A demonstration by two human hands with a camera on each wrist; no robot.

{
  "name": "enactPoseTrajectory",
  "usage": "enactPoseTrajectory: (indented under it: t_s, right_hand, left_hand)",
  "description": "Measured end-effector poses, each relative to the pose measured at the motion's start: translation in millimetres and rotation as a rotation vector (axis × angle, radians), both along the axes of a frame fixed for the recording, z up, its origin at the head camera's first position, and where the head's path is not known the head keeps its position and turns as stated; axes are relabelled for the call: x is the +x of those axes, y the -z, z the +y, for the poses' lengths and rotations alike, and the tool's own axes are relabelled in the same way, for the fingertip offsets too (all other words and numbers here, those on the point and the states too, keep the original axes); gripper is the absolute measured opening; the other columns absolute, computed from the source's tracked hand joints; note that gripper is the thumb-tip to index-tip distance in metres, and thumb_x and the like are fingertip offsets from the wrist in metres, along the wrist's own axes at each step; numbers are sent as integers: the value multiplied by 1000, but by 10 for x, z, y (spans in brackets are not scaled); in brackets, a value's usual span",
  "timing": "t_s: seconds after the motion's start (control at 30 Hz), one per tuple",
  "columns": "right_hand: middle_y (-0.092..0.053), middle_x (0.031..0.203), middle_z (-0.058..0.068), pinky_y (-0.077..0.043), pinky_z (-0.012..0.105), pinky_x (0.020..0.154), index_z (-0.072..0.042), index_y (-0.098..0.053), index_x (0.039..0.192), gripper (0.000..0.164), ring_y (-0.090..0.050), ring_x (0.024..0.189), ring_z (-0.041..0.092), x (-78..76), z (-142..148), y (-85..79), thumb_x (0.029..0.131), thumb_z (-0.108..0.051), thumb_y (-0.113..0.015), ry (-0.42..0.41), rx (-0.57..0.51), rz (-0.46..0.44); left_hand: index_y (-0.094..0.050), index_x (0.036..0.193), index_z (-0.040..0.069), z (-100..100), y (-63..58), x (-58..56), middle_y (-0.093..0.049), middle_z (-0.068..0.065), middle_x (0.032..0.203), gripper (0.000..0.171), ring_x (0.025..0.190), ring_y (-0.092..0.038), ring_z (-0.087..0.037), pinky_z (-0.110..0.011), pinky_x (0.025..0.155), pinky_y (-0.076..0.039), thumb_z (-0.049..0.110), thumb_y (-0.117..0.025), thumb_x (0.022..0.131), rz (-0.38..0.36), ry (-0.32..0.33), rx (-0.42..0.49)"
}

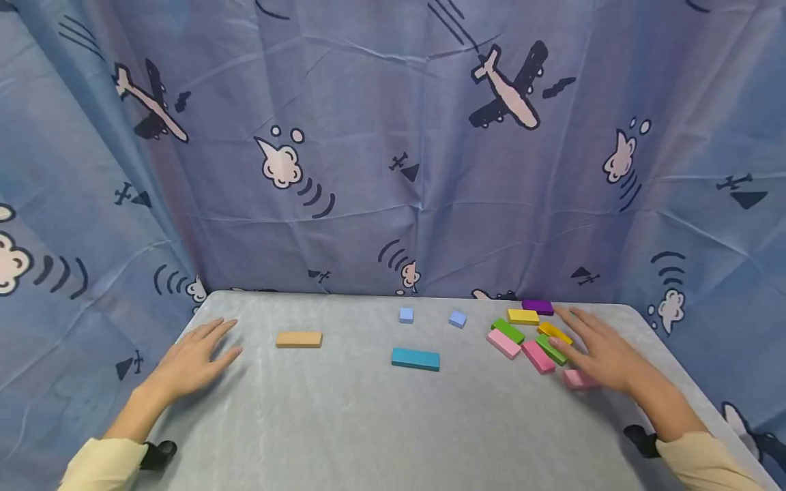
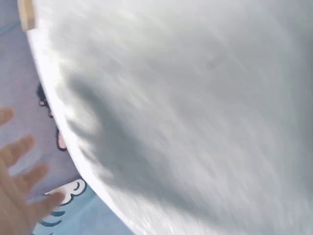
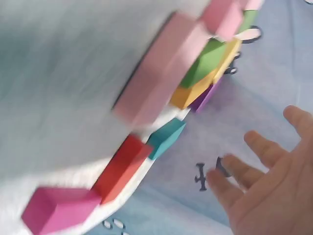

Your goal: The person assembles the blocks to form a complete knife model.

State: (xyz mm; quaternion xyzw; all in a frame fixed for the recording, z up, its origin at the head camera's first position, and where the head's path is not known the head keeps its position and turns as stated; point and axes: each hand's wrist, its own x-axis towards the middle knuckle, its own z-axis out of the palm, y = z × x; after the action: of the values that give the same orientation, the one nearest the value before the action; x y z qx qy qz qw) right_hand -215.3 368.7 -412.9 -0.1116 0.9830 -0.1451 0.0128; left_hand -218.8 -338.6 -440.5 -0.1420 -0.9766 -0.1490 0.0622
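My left hand (image 1: 190, 361) hovers over the left side of the table with its fingers spread and holds nothing. The nearest piece to it is a light orange block (image 1: 299, 339). My right hand (image 1: 604, 348), also with spread fingers and nothing in it, hangs over the right side above a cluster of coloured blocks. Around its fingers lie a green block (image 1: 551, 349), an amber block (image 1: 555, 333) and a pink block (image 1: 580, 380). In the right wrist view a red block (image 3: 122, 169), a teal block (image 3: 166, 138) and a magenta block (image 3: 61, 208) appear, hidden in the head view.
A blue block (image 1: 415, 359) lies mid-table, with two small light blue cubes (image 1: 406, 316) behind it. Left of the right hand are yellow (image 1: 522, 316), purple (image 1: 537, 307) and deep pink (image 1: 537, 357) blocks. A patterned blue curtain (image 1: 356, 136) stands behind the grey table (image 1: 344, 429).
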Motion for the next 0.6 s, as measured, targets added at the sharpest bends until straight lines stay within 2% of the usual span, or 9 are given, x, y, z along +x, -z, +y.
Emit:
enactPoseTrajectory:
  t_s: [0.13, 0.23, 0.37, 0.47, 0.6]
  right_hand:
    - [-35, 152, 32, -28, 76, 98, -2, -29, 158, 74, -33, 135, 56, 16, -159, -44, 103, -44, -57, -52, -206, -12]
    - [-48, 144, 29, -41, 68, 95, 0, -43, 151, 62, -48, 126, 51, 46, -286, -57, 105, -39, -56, -63, -318, -10]
    - [-58, 134, 22, -50, 58, 90, -2, -57, 140, 46, -57, 117, 43, 42, -431, -18, 106, -34, -56, -67, -429, 7]
    - [-60, 130, 20, -52, 54, 89, -2, -61, 135, 42, -58, 116, 40, 8, -534, 24, 105, -31, -58, -79, -493, 17]
    - [-63, 125, 14, -54, 40, 87, -1, -64, 131, 41, -61, 110, 33, -40, -660, 85, 102, -30, -64, -93, -582, -6]
  left_hand:
    - [-50, 143, -6, 41, 19, -59, -53, -28, 139, 54, 125, -49, -51, -64, 99, -38, 25, -66, 102, -13, 103, 240]
    - [-56, 135, -7, 92, 32, -92, -59, -27, 131, 44, 115, -58, -49, -59, 93, -46, 15, -69, 99, -42, 123, 373]
    - [-61, 129, -7, 163, 60, -116, -63, -26, 125, 37, 109, -63, -45, -47, 89, -53, 10, -72, 97, -65, 127, 505]
    - [-60, 129, -7, 211, 82, -146, -63, -26, 125, 39, 109, -63, -45, -37, 86, -54, 9, -73, 96, -83, 130, 575]
    - [-57, 131, -10, 283, 125, -218, -61, -27, 127, 44, 112, -60, -48, -36, 88, -53, 8, -74, 95, -119, 144, 648]
